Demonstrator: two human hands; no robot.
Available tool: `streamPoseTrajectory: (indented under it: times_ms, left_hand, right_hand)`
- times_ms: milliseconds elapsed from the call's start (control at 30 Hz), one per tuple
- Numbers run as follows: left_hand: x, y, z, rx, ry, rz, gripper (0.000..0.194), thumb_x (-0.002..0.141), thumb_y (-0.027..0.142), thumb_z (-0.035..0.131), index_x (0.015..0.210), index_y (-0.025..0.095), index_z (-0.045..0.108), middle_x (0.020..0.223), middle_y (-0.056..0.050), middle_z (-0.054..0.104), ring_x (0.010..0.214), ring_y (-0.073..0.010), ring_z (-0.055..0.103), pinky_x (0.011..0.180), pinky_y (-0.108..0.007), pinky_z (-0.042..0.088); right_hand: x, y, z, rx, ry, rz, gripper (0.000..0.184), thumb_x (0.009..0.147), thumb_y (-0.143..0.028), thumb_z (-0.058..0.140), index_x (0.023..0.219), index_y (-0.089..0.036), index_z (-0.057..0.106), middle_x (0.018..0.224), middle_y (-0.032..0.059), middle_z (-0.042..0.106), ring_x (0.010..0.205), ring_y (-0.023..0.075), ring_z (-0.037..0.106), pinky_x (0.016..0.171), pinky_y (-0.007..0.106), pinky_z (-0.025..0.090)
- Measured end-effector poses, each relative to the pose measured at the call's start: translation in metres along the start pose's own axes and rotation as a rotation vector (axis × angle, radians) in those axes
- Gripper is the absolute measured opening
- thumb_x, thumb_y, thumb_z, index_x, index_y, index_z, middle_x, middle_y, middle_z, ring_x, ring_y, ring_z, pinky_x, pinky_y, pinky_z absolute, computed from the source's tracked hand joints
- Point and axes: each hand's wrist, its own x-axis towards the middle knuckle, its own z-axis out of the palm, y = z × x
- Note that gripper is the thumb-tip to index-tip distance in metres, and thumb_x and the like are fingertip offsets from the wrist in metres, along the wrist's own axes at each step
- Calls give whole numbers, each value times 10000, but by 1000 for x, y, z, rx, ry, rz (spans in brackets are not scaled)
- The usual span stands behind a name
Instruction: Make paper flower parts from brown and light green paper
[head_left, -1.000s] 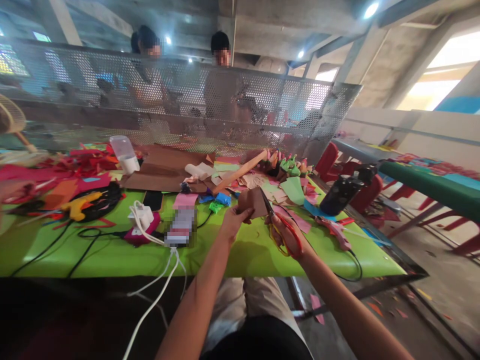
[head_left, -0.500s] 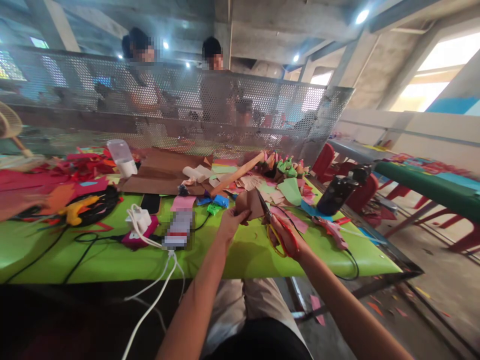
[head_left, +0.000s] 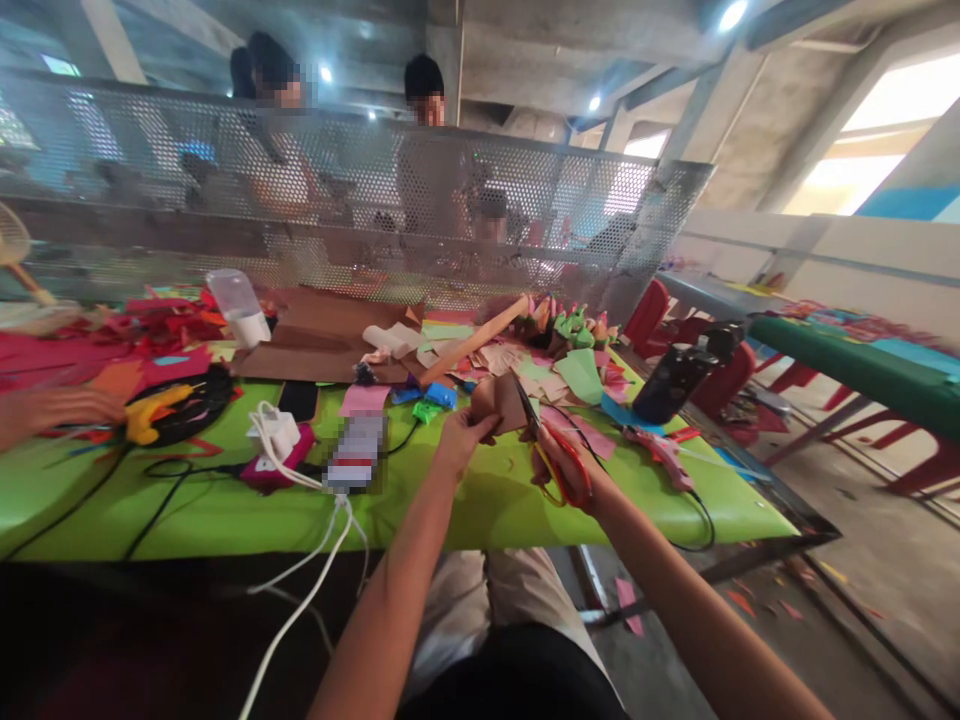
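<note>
My left hand point(head_left: 466, 440) pinches a piece of brown paper point(head_left: 510, 403) above the green tabletop. Its near edge is held between thumb and fingers. My right hand point(head_left: 574, 470) has its fingers through the handles of a pair of scissors point(head_left: 556, 482), one loop red and the other yellow. The dark blades lie along the right edge of the brown paper, touching it. Whether the blades are parted is too small to tell. Just beyond both hands lie loose paper scraps point(head_left: 504, 358) in tan, pink and green.
A glue gun point(head_left: 664, 455) and a dark bottle point(head_left: 675, 380) are on the right. A phone point(head_left: 356, 450), a power adapter point(head_left: 279, 435) and cables lie left. Another person's hand point(head_left: 64, 408) is by a yellow glue gun point(head_left: 154, 415). A perforated metal screen point(head_left: 360, 200) stands behind.
Another person's hand has come in from the left, beside the yellow glue gun. My hands, the paper and the scissors are nearly where they were, with the view shifted slightly.
</note>
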Motion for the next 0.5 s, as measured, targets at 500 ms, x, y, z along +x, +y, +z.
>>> streamPoseTrajectory:
  times_ms: [500]
  left_hand:
    - [1,-1,4,0,0,-23,374,535,376,919,750,134,733,580,-23,682,537,-147,615,500,-253,498]
  right_hand:
    - [8,7,-5,-51,53,-73,528,846,-742,546,844,-215,581,485,-83,428,415,97,389,421,224,314]
